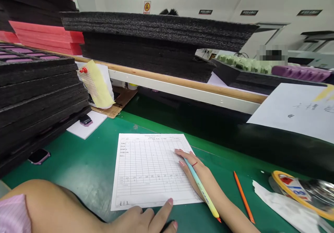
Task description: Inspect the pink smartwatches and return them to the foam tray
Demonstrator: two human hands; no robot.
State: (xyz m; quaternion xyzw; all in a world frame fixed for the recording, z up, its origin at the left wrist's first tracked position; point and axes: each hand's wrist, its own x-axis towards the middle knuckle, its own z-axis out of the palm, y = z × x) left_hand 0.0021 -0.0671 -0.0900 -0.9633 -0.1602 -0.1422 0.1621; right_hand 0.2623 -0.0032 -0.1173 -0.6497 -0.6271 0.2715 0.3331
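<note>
A white printed form (153, 167) with a grid of rows and handwritten entries lies on the green tabletop. My right hand (199, 175) rests over the form's right edge, fingertips on the grid. A light blue and yellow pen (199, 184) is held slantwise in it, its orange-tipped end pointing down toward my wrist. My left hand (143, 220) lies at the form's lower edge, its index finger stretched out onto the paper and its thumb apart. A dark patch between that thumb and finger cannot be made out.
Right of my forearm lie an orange stick-like pen (244, 197), white tissue (284, 205) and a yellow-rimmed round container (300, 191). Stacked black foam trays (39, 97) stand left, beside a smartwatch (39, 156) and another on white paper (88, 125). A shelf edge (182, 86) crosses behind.
</note>
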